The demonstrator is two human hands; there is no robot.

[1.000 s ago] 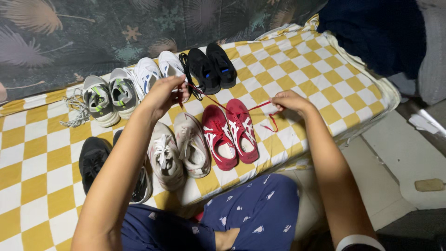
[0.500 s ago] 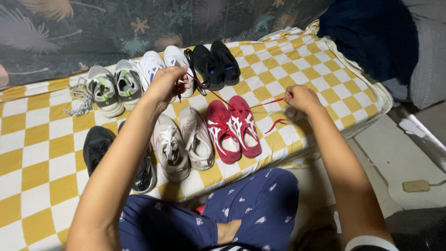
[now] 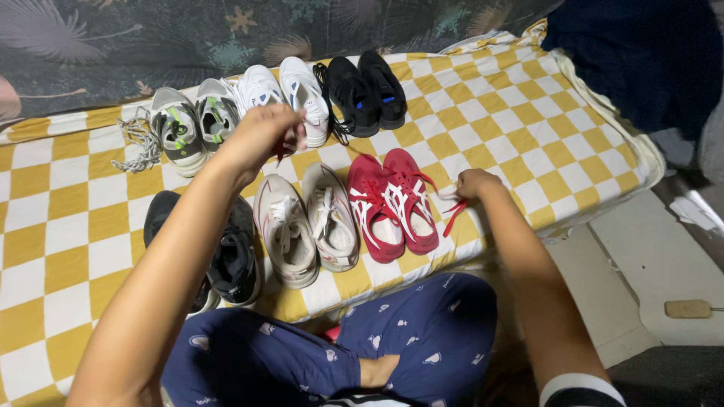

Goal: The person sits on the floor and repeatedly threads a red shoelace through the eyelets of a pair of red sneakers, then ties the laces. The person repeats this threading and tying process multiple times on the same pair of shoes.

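A pair of red trainers with white stripes stands on the yellow-and-white checked sheet. My left hand is raised over the white pair, its fingers pinched on one end of a red lace. My right hand rests just right of the right red trainer and is closed on the other end of the lace, which dangles below the fingers. The middle of the lace is hard to follow.
Other pairs on the sheet: beige trainers, black ones under my left arm, grey-green ones, white-blue ones, black ones. My blue-patterned knees meet the mattress edge. A dark blue cloth lies at right.
My right hand has come down and in towards the right red trainer, so the lace no longer stretches taut between my hands. My left hand stays raised with its end.
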